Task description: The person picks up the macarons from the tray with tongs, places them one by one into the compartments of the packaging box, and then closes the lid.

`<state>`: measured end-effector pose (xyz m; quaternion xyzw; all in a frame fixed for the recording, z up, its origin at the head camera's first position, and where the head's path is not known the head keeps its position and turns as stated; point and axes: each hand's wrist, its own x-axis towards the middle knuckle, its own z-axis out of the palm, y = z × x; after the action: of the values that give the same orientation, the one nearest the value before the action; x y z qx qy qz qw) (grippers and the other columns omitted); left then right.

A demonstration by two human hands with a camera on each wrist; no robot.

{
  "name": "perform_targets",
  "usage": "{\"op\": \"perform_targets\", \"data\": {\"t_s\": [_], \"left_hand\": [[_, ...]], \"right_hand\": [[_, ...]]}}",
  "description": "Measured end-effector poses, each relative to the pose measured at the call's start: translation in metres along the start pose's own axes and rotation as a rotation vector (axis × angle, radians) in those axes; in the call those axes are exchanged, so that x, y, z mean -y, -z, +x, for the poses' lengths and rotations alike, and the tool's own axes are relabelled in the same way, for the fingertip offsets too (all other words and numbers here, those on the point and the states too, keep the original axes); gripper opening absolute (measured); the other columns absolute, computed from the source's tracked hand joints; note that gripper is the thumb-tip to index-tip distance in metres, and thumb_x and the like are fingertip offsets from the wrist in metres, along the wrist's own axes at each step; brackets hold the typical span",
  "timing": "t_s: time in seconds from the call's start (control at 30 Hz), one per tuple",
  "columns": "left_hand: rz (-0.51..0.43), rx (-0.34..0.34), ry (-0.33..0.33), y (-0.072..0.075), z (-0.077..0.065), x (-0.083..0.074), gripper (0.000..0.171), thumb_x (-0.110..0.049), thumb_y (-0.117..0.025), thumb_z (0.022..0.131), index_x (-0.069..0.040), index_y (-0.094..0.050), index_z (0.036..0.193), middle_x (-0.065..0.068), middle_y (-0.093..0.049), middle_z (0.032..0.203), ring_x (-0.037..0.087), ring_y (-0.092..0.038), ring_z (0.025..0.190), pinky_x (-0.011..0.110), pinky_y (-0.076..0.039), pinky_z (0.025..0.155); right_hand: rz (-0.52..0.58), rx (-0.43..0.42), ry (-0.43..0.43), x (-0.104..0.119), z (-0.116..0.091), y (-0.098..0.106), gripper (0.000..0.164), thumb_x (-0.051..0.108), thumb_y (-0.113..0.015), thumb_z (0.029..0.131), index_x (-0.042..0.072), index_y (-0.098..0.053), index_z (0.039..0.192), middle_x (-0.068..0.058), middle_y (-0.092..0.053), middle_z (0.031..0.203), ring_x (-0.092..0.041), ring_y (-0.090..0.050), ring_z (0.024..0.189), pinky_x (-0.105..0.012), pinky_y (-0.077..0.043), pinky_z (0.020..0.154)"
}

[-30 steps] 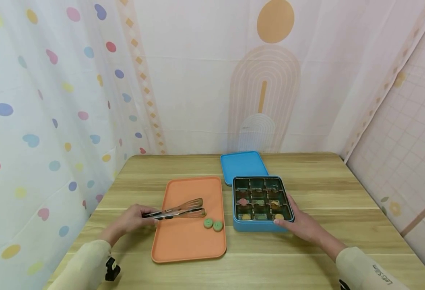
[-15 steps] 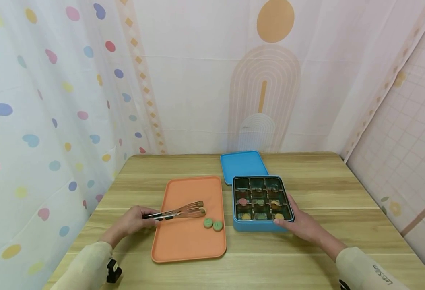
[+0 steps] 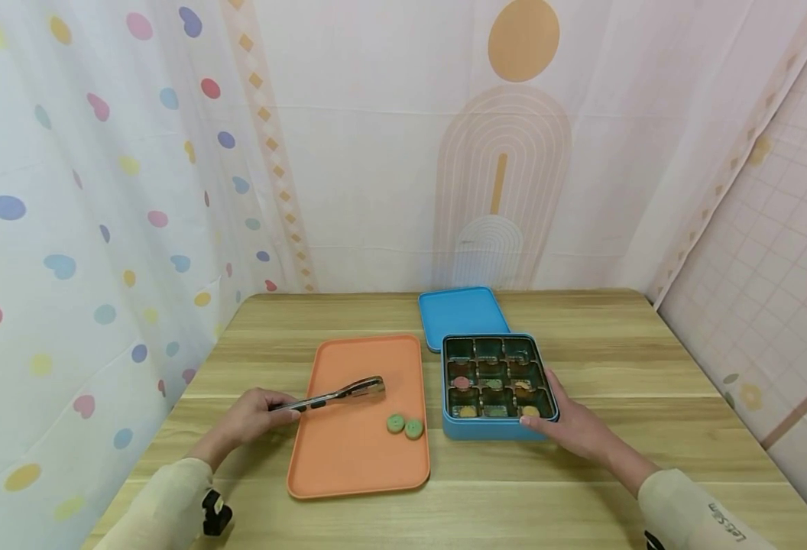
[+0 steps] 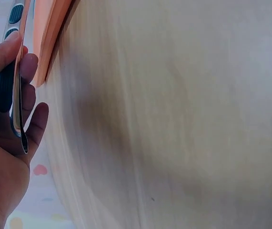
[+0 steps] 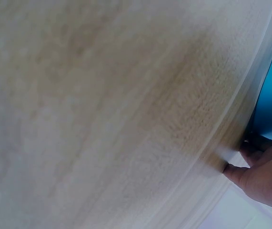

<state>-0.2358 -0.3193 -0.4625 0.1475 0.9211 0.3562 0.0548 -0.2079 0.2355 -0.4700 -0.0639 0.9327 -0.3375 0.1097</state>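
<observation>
My left hand (image 3: pixel 255 416) grips a pair of metal serving tongs (image 3: pixel 338 395) by the black-padded handle; the left wrist view shows fingers curled around the handle (image 4: pixel 16 90). The tongs' slotted heads lie together over the orange tray (image 3: pixel 355 470). On the tray's right side sit two round green cookies (image 3: pixel 395 423), side by side. My right hand (image 3: pixel 575 424) holds the front right corner of a blue box (image 3: pixel 493 430), thumb at the front rim, other fingers along the right side. The box's dark nine-cell insert (image 3: pixel 489 373) holds small pink, green and yellow pieces in its middle and front rows.
A blue lid (image 3: pixel 461 313) lies behind the box, close to its back edge. Everything stands on a wood-grain table (image 3: pixel 568 313). A patterned curtain (image 3: pixel 376 153) hangs behind the table and along its left side.
The tongs' two arms, spread apart earlier, are now squeezed together, their heads over the tray. My right hand and the box have not moved.
</observation>
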Motion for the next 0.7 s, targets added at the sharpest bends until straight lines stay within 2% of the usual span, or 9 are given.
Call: {"op": "perform_targets", "data": {"t_s": [0.23,0.37,0.53,0.7], "left_hand": [[-0.005,-0.023,0.01,0.002,0.001,-0.003,0.021,-0.027,-0.073,0.092,-0.011,-0.078,0.103,0.001,-0.065,0.078,0.015,-0.048,0.069,0.028,-0.04,0.062],[-0.009,-0.03,0.004,0.004,0.005,-0.007,0.018,-0.026,-0.073,0.092,-0.011,-0.079,0.1,0.003,-0.063,0.074,0.016,-0.049,0.068,0.028,-0.04,0.061],[-0.01,-0.032,-0.001,0.007,0.016,-0.014,0.018,-0.021,-0.07,0.094,-0.008,-0.078,0.104,0.006,-0.064,0.074,0.017,-0.05,0.066,0.028,-0.042,0.061],[-0.018,-0.026,0.008,0.006,0.03,-0.025,0.02,-0.023,-0.069,0.095,-0.007,-0.077,0.104,0.005,-0.066,0.081,0.018,-0.052,0.071,0.032,-0.043,0.064]], "right_hand": [[0.0,0.001,-0.009,-0.001,0.001,-0.001,0.109,0.06,-0.064,0.089,0.011,0.004,0.16,-0.04,-0.047,0.135,-0.037,-0.067,0.093,-0.057,-0.049,0.083],[-0.004,-0.001,-0.01,-0.001,0.001,-0.001,0.11,0.061,-0.064,0.089,0.012,0.004,0.16,-0.04,-0.045,0.136,-0.038,-0.066,0.095,-0.057,-0.049,0.084],[-0.009,-0.002,-0.011,-0.001,0.002,-0.001,0.11,0.062,-0.064,0.089,0.012,0.004,0.16,-0.041,-0.043,0.138,-0.04,-0.065,0.098,-0.058,-0.048,0.085],[-0.014,-0.004,-0.011,-0.002,0.003,-0.002,0.11,0.062,-0.063,0.089,0.012,0.004,0.16,-0.04,-0.044,0.138,-0.038,-0.066,0.096,-0.057,-0.049,0.083]]}}
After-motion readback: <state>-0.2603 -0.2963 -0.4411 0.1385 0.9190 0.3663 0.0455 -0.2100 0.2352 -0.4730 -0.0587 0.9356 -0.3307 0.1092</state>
